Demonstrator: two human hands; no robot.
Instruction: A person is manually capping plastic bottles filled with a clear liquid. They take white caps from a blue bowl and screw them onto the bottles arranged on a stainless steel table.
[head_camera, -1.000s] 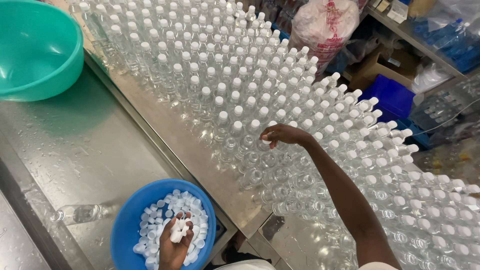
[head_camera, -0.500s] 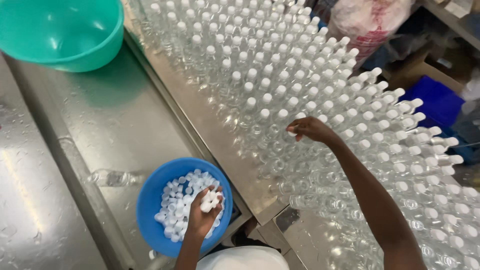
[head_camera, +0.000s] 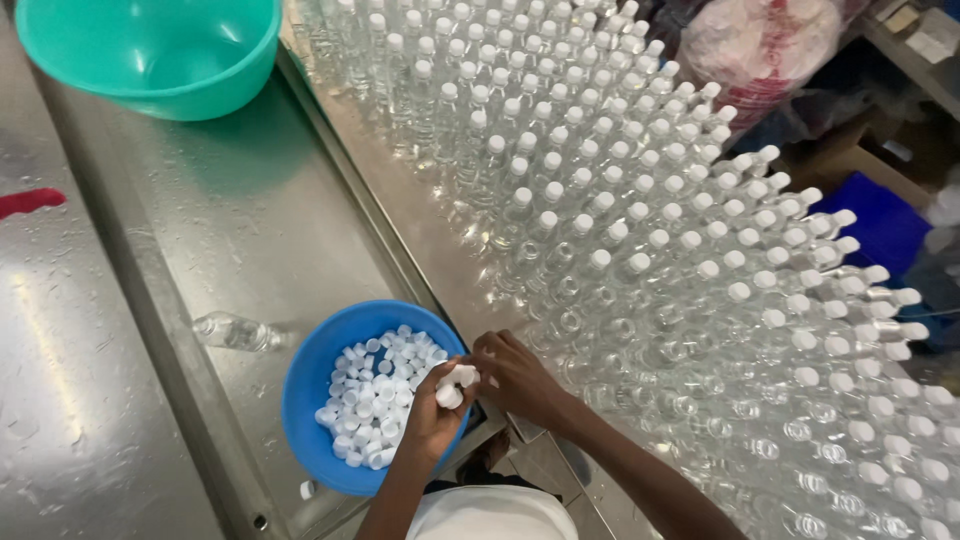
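Teal basin (head_camera: 150, 60), lone lying bottle (head_camera: 235, 332)

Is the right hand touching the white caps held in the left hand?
Touching. The head view shows the right hand with its fingertips on the white caps that the left hand holds up over the rim of the blue bowl.

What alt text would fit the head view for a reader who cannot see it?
Seen from above, a person's left hand holds several white caps over a blue bowl of caps while the right hand picks at them. Rows of clear bottles, most capped, cover the steel table, with a teal basin beyond.
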